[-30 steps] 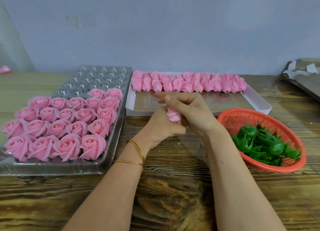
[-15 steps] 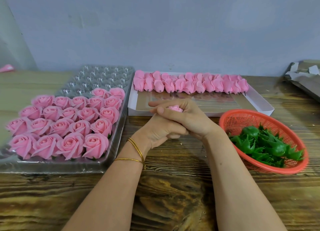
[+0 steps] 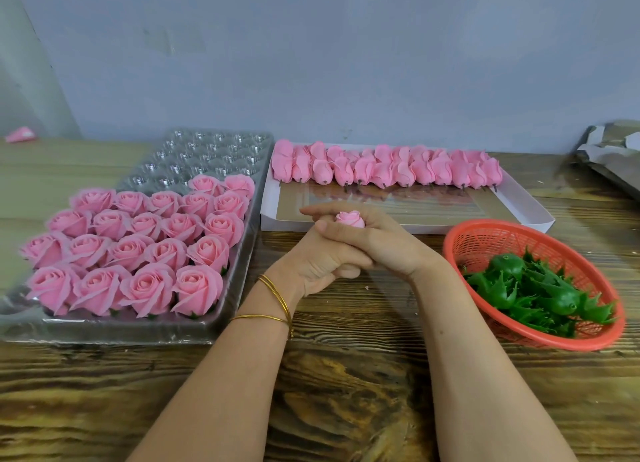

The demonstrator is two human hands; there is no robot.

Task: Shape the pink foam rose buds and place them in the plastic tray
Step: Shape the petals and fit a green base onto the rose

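On the table (image 3: 346, 392) a tray (image 3: 138, 331) lies at the left, its near rows filled with opened roses (image 3: 149, 250), its far cells bare. Behind the hands a white box (image 3: 433, 226) carries a row of unshaped buds (image 3: 381, 167) along its back edge. A red basket (image 3: 595, 340) of green calyxes (image 3: 533, 288) sits at the right, near the right forearm. A pink scrap (image 3: 20, 134) lies far left, and crumpled paper (image 3: 613, 150) is cut off by the right edge. The two grips meet just in front of the box, between tray and basket. The right grip (image 3: 384, 243) lies over the left grip (image 3: 311, 264), its fingers reaching leftward across it, while the left's fingers curl underneath. Both close narrowly round one bud (image 3: 350, 218), only its top peeking out among the right fingers. Its lower part is hidden inside the hands, so I cannot tell how each finger presses it. Two bangles (image 3: 277, 299) ring the left wrist.
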